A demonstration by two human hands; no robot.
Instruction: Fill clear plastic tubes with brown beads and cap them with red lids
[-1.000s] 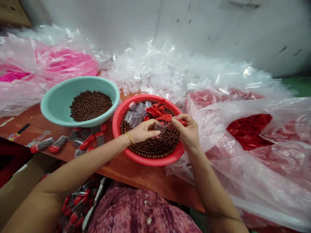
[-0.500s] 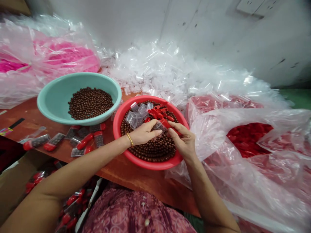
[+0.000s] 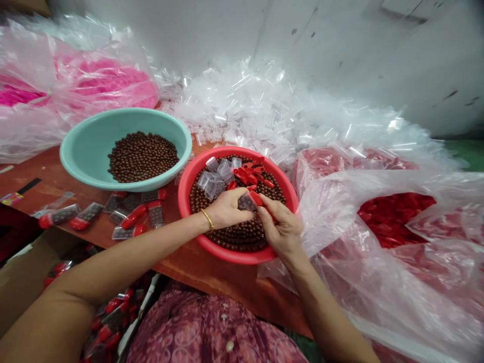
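Note:
Above the red basin point(image 3: 185, 201), my left hand point(image 3: 227, 209) is closed around a clear plastic container point(image 3: 247, 202) with dark beads inside. My right hand point(image 3: 280, 222) grips the red cap point(image 3: 256, 197) at the container's right end, thumb and fingers pressed on it. Cap and container are touching; the fingers partly hide the joint. Brown beads point(image 3: 242, 237) fill the basin beneath my hands. On top of them lie several clear empty containers point(image 3: 214, 181) and a small heap of red caps point(image 3: 249, 174).
A teal basin point(image 3: 81, 151) of brown beads stands to the left. Several filled, red-capped containers point(image 3: 86, 216) lie before it, more in a box point(image 3: 22, 282) below. Clear containers point(image 3: 257, 106) pile against the wall. Bags of pink pieces point(image 3: 109, 85) and red caps point(image 3: 393, 217) flank them.
The red cap now sits in line with the container's end, and the filled container shows more plainly between my hands. The view has shifted slightly.

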